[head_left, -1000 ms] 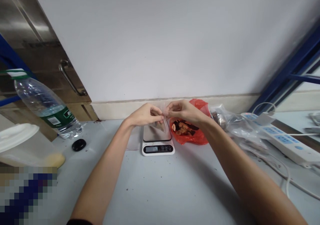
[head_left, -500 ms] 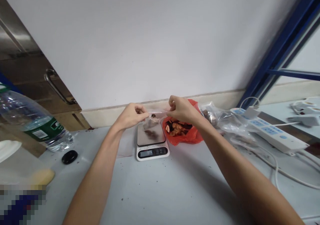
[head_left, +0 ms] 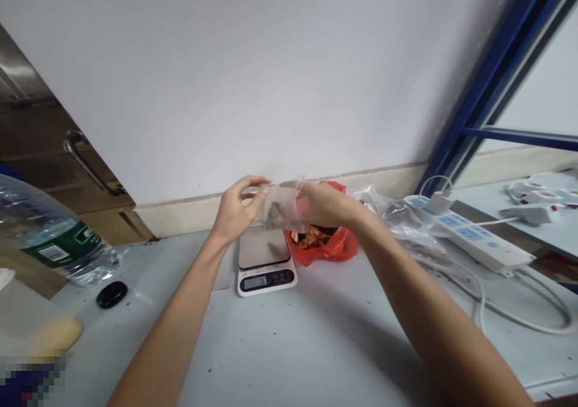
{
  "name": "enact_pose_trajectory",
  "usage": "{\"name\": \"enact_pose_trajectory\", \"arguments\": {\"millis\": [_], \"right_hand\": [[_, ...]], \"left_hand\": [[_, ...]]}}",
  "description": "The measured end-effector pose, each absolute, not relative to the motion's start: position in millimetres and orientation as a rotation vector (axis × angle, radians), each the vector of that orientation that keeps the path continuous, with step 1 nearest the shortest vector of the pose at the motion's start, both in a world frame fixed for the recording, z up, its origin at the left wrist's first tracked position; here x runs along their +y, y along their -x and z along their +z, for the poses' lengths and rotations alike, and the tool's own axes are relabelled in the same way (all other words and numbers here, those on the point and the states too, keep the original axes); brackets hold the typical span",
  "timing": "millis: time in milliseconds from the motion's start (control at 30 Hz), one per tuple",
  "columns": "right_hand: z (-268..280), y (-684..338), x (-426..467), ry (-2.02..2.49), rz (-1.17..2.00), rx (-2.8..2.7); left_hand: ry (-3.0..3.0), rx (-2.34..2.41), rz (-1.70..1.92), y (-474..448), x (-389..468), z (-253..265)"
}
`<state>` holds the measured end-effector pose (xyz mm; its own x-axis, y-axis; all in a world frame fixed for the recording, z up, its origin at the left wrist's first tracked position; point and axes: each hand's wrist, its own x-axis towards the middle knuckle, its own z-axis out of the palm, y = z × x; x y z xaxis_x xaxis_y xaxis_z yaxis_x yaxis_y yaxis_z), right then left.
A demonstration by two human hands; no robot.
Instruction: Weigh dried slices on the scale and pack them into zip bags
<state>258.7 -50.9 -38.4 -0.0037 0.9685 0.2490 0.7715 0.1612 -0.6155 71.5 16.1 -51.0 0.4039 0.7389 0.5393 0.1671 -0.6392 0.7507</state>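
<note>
A small clear plastic bag [head_left: 286,205] with brownish pieces in it is held up above the back of a white digital kitchen scale [head_left: 266,280]. My left hand [head_left: 238,209] grips the bag's left side between thumb and fingers. On the other side my right hand [head_left: 323,203] holds the bag, its fingertips partly hidden behind the plastic. The scale's metal plate is bare at the front and its display is lit. Right beside the scale sits an open red plastic bag [head_left: 332,249] of dried orange-brown pieces, partly covered by my right hand.
Clear plastic bags [head_left: 406,220] lie to the right, beside a white power strip [head_left: 469,232] with cables. On the left are a large water bottle [head_left: 72,244], a black oval object [head_left: 111,294] and a whitish container [head_left: 27,316]. A wall [head_left: 271,82] rises behind.
The small bag, lower and flatter over the scale before, is now raised and tilted upright between my hands. My left fingers have spread wider. The whole view has shifted slightly.
</note>
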Motion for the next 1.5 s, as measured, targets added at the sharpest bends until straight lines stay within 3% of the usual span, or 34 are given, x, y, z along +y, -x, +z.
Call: {"name": "enact_pose_trajectory", "arguments": {"millis": [200,333,533,833,1033,1500], "right_hand": [[-22,-291,-64,1.647,0.355,-2.026],[-15,-312,-71,1.654,0.444,-2.147],[-5,-346,-89,1.789,0.68,-2.193],[-4,-335,-88,2.072,0.407,-2.025],[-8,-320,-75,1.979,0.405,-2.184],[-17,-341,-69,1.994,0.298,-1.906]], "left_hand": [[-1.416,0.746,1.012,-75,29,-66],[-1.318,0.65,1.056,-81,29,-62],[-1.409,0.651,1.157,-97,35,-63],[-1.691,0.597,1.115,-117,18,-71],[-1.782,0.478,1.23,-117,14,-63],[-1.961,0.506,1.131,-98,26,-61]]}}
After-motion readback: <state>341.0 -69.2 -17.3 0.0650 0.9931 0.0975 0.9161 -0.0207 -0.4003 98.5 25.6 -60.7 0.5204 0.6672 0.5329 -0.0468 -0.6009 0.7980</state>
